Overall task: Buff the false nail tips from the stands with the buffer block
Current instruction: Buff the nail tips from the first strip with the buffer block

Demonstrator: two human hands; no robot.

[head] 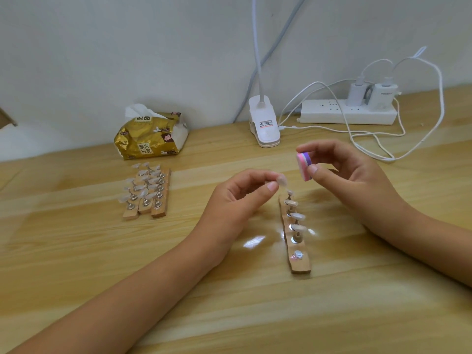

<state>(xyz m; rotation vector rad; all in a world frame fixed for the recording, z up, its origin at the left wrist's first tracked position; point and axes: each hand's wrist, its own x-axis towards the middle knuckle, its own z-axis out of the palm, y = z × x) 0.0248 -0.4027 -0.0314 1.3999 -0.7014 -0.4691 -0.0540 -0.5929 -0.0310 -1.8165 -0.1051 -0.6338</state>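
My left hand pinches a pale false nail tip between thumb and fingers, held above the far end of a wooden stand. That stand lies in the middle of the table and carries several nail tips on metal pegs, with its nearest magnet bare. My right hand holds a small pink, white and purple buffer block between thumb and forefinger, a little right of and above the tip, not touching it. Three more wooden stands full of nail tips lie side by side to the left.
A gold tissue pack sits at the back left. A white clip lamp base stands at the back centre. A white power strip with two chargers and looping white cables lies at the back right by the wall.
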